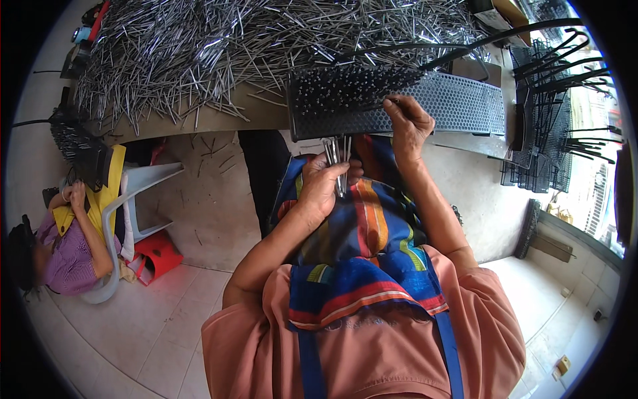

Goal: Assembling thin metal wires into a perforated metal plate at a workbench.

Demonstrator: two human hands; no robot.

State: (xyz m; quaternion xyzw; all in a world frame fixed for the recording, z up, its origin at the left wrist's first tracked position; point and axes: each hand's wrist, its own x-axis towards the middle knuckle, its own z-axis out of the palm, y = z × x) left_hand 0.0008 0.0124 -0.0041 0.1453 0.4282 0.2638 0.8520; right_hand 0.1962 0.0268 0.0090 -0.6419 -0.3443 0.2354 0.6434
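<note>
My left hand [320, 188] is closed around a small bundle of thin metal rods [340, 165], held roughly upright over my lap, just below the near edge of a black perforated rack [458, 102]. The left and middle holes of the rack carry many upright rods [355, 90]; holes toward its right end show bare. Over the near edge of the rack, my right hand [411, 126] has thumb and fingers pinched together. Whatever is in that pinch, if anything, is too small to make out.
A large heap of loose metal rods [193, 53] covers the table behind the rack. Black racks with curved handles [548, 86] stand at the right. To the left, another person [76, 246] sits on a plastic chair [113, 219] near a red bag [156, 256].
</note>
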